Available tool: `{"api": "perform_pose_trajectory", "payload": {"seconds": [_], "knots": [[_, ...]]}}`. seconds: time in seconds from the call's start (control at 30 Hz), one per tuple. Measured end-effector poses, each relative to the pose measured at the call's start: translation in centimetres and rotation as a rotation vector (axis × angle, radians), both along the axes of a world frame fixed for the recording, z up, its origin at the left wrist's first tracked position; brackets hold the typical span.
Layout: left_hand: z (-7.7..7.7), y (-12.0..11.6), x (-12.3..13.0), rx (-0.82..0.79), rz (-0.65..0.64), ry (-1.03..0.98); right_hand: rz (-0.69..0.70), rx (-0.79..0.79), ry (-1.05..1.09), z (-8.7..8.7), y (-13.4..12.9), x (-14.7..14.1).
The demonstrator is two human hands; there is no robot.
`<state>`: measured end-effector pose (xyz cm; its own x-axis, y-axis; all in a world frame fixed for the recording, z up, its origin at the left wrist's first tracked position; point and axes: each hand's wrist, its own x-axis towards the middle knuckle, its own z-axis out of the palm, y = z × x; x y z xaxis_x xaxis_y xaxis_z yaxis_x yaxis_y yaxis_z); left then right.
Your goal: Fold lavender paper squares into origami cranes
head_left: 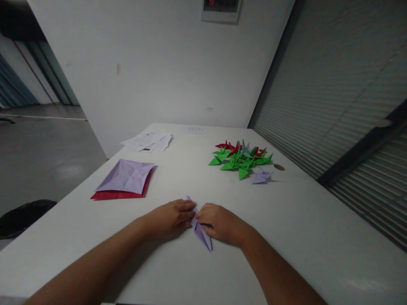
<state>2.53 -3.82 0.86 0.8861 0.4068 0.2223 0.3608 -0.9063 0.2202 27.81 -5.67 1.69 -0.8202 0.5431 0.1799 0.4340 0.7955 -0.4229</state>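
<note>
Smooth white tabletop (178, 182) beneath, plain white wall (159, 76) beyond the fingertips. Between and under the fingers, a narrow, pointed, folded lilac paper piece (202, 235), probably very light, springy at the creases and easy to crumple; best held gently along the layered middle, off the thin tips. Left hand (174, 218) slightly curled, fingers together, holding the left edge; right hand (224, 223) drawn into a pinch on the right edge. Left of the fingers, creased lilac paper (127, 176) over red paper (119, 195); ahead-right, green, red and lilac folded-paper cranes (235, 160).
</note>
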Motion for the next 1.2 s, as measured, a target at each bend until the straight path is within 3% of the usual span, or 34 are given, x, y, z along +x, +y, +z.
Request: {"api": "perform_pose_trajectory", "payload": {"seconds": [0.33, 0.57, 0.97, 1.2], "knots": [[-0.6, 0.1, 0.6, -0.016, 0.130, 0.060, 0.025, 0.013, -0.035, 0.7, -0.4, 0.0], [-0.9, -0.1, 1.0, -0.060, 0.193, 0.075, -0.096, -0.046, -0.030, 1.3, -0.9, -0.1], [-0.4, -0.1, 0.8, -0.145, 0.178, 0.081, 0.003, -0.040, 0.035, -0.6, 0.6, 0.2], [-0.6, 0.1, 0.4, -0.148, 0.150, 0.044, 0.008, -0.070, 0.118, -0.7, 1.1, 0.5]]}}
